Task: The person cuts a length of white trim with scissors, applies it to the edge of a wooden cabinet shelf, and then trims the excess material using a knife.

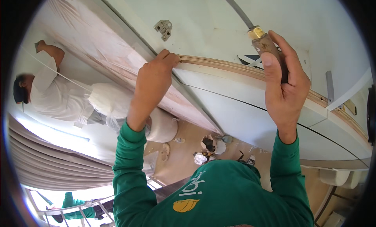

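Note:
My right hand (286,84) is wrapped around the brown handle of a hand tool (270,46). The tool has a brass collar and a long grey shaft running up out of view; its far end is not seen. My left hand (154,76) has its fingers curled over the left end of a plywood edge (219,64), where the bare wood layers show. This edge curves along the top of a white panel (231,105) and passes behind my right hand. A metal cabinet hinge (163,29) is fixed to the white surface beyond my left hand.
A person in white (64,89) stands at the left, beside a plastic-covered panel (98,42). A large white container (162,125), shoes and scraps lie on the wooden floor (182,152). Someone in green (78,209) is near a railing, lower left. A grey tube (329,86) stands at the right.

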{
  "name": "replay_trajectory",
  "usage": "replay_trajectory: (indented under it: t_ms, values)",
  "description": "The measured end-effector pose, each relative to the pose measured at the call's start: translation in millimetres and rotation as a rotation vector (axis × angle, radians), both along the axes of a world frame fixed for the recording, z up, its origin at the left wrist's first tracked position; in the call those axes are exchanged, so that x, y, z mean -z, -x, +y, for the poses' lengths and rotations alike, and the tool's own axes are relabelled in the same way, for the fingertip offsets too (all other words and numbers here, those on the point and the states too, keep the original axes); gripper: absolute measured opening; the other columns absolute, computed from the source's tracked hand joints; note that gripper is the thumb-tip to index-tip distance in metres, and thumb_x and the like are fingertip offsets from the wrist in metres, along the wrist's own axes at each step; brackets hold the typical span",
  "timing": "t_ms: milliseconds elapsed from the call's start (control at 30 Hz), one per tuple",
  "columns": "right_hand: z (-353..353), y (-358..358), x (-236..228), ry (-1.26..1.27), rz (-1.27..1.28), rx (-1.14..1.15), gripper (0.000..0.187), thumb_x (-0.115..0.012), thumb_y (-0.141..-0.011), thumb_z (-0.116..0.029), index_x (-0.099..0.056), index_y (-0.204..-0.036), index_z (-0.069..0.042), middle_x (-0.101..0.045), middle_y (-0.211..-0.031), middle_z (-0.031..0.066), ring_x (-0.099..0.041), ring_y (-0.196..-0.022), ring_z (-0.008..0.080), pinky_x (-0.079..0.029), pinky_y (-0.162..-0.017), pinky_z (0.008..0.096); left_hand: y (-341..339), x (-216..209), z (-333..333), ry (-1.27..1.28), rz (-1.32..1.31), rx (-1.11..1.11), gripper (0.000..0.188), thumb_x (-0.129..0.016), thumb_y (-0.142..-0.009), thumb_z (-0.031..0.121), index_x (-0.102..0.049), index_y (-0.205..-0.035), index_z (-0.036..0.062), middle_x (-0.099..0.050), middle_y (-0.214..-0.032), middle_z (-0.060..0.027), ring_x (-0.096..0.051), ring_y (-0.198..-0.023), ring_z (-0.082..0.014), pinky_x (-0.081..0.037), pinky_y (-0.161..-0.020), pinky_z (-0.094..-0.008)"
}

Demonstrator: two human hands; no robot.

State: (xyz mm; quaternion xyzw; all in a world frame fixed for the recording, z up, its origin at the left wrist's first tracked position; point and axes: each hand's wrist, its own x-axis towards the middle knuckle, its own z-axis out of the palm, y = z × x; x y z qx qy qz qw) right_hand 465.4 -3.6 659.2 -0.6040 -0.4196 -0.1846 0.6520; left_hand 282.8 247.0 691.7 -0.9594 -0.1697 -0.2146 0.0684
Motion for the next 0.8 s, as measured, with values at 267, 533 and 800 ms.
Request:
replay_trajectory:
  t_ms: [267,533,800]
  values:
    - [3,-7,3,-0.021,-0.057,-0.082,0.039,-0.082,-0.102,-0.021,-0.072,-0.133,0.001,-0.078,-0.100,0.0162,-0.070,-0.074,0.0237,-0.057,-0.071,0.0325,14,13,-15,-0.050,-0.069,-0.062,0.030,-0.057,-0.103,-0.003,-0.070,-0.127,0.0064,-0.072,-0.127,-0.0124,-0.076,-0.092,-0.0421,-0.062,-0.076,-0.0510]
    - [-2,-13,-31,0.329,-0.291,-0.201,0.035,-0.083,-0.096,-0.018,-0.074,-0.128,-0.005,-0.071,-0.100,0.0131,-0.070,-0.078,0.0330,-0.057,-0.070,0.0419,41,6,-20,0.089,-0.242,0.032,0.039,-0.062,-0.103,-0.001,-0.070,-0.140,0.0088,-0.073,-0.130,-0.0141,-0.074,-0.090,-0.0401,-0.060,-0.078,-0.0483]
    - [22,4,-106,0.556,-0.867,-0.100,0.040,-0.082,-0.091,-0.014,-0.075,-0.130,-0.007,-0.067,-0.101,0.0124,-0.066,-0.087,0.0355,-0.055,-0.082,0.0439,11,-42,-5,-0.063,-0.260,0.483,0.029,-0.074,-0.101,0.012,-0.075,-0.129,0.0067,-0.075,-0.115,-0.0158,-0.072,-0.088,-0.0371,-0.057,-0.080,-0.0475]
